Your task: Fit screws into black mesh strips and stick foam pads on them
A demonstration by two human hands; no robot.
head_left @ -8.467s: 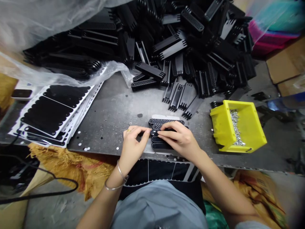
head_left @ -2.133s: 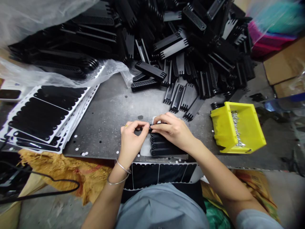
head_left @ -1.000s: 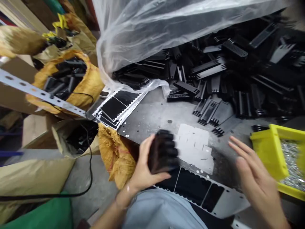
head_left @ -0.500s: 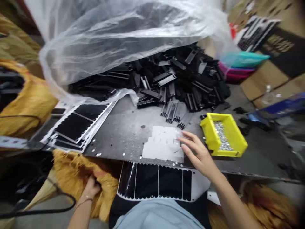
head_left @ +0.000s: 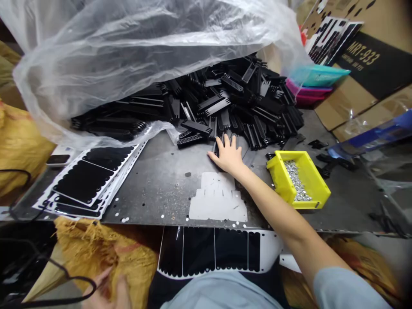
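Observation:
My right hand (head_left: 229,154) reaches over the dark table, its fingers spread. Its fingertips are at the front edge of a heap of black plastic strips (head_left: 222,103) with pronged ends; whether they touch one is unclear. Low on the left, my left hand (head_left: 120,294) is at the mouth of a yellow woven sack (head_left: 138,257). Its thumb and fingers look apart and are blurred, and part of the hand is cut off by the frame's lower edge. On my lap lies a white-edged sheet (head_left: 270,251) with black panels.
A yellow bin (head_left: 323,195) of small silvery parts stands on the right. Stacked black-and-white sheets (head_left: 86,178) lie at left. Pale stepped patch (head_left: 219,201) is on the table's front. Clear plastic sheeting (head_left: 154,47) drapes over the heap. Cardboard boxes (head_left: 347,94) stand behind.
My right hand has moved forward and left, from above the pale patch to the heap's front edge. My left hand has moved down at the sack. The view has shifted slightly.

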